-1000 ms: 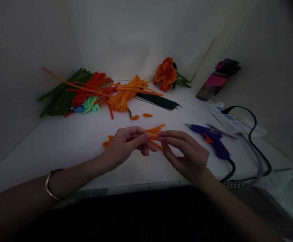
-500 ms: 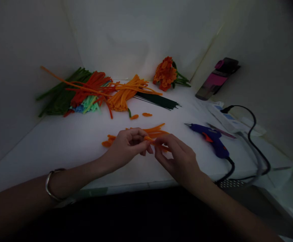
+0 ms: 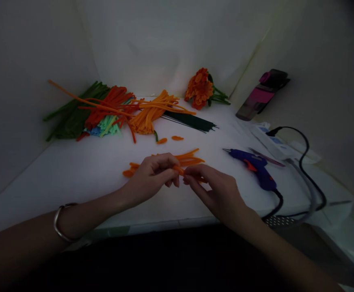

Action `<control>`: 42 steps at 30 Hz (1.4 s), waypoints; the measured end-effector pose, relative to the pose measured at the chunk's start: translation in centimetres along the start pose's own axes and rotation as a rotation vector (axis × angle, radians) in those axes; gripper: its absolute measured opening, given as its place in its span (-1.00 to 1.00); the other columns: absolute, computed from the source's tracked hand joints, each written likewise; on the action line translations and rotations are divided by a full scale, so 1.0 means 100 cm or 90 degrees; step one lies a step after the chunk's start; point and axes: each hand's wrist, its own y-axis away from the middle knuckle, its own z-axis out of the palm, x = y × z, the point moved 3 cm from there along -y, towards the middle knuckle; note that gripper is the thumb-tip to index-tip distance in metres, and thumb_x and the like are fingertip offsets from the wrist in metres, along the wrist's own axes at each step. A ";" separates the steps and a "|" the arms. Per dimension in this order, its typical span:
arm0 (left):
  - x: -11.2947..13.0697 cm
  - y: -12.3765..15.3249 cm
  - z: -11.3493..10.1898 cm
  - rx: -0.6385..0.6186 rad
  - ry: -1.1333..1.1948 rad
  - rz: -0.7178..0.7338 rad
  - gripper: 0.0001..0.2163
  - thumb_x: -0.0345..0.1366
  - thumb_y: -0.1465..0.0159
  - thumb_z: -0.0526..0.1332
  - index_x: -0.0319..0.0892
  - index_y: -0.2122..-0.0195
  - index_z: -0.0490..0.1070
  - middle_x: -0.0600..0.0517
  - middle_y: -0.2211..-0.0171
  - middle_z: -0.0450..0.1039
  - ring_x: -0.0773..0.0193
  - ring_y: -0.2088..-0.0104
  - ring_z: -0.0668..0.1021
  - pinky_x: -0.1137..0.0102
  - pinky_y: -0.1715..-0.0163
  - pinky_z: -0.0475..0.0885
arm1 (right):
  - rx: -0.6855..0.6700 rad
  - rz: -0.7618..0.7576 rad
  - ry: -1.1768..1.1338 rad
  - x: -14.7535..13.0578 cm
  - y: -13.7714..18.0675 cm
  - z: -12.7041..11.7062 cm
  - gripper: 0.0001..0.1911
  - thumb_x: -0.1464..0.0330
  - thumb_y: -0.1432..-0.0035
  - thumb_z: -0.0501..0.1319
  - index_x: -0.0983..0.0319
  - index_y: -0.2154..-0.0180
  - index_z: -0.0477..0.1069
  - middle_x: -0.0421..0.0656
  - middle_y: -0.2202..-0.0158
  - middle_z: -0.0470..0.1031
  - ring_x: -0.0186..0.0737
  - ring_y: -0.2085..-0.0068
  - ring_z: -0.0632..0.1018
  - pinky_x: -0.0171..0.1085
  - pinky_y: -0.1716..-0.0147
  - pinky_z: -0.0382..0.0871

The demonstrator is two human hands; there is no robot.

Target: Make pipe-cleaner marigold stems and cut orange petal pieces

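Between my two hands, just above the white table, is an orange pipe cleaner. My left hand pinches its left part between thumb and fingers. At its other part, my right hand closes thumb and forefinger on it. Part of the pipe cleaner is hidden by the fingers. Loose orange pipe cleaners lie just behind my hands, and their left ends show beside my left hand. Two small orange looped pieces rest farther back.
Pipe cleaner bundles in green, red and orange lie at the back, near dark green stems. An orange flower bunch leans behind. To the right are a blue glue gun, tweezers, a power strip and a bottle.
My fingertips have moved slightly apart, and more of the orange pipe cleaner shows between them. The things on the table have not moved.
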 end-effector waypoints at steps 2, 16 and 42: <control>0.000 0.000 0.000 -0.009 -0.007 -0.005 -0.91 -0.51 -0.10 0.08 -0.23 0.44 0.34 0.14 0.62 0.38 0.45 0.58 0.37 0.53 0.55 0.28 | -0.026 0.006 -0.011 0.001 -0.001 0.000 -0.90 0.41 -0.22 0.06 0.25 0.25 0.33 -0.16 0.38 0.49 -0.34 0.40 0.50 -0.38 0.42 0.37; -0.009 -0.004 0.001 -0.094 0.170 -0.147 -0.92 -0.48 -0.06 0.10 -0.23 0.47 0.36 0.13 0.71 0.37 0.50 0.69 0.29 0.57 0.68 0.12 | -0.016 -0.224 0.141 0.003 -0.007 -0.003 -0.90 0.47 -0.22 0.05 0.31 0.31 0.33 -0.12 0.45 0.47 -0.28 0.43 0.46 -0.30 0.44 0.34; -0.013 0.003 0.006 -0.180 0.385 -0.269 -0.89 -0.50 -0.14 0.12 -0.21 0.50 0.27 0.13 0.68 0.33 0.49 0.64 0.31 0.56 0.65 0.06 | 0.191 -0.357 0.218 0.003 0.004 -0.014 -0.78 0.52 -0.05 0.25 0.06 0.32 0.44 -0.27 0.32 0.56 -0.22 0.32 0.51 -0.13 0.28 0.25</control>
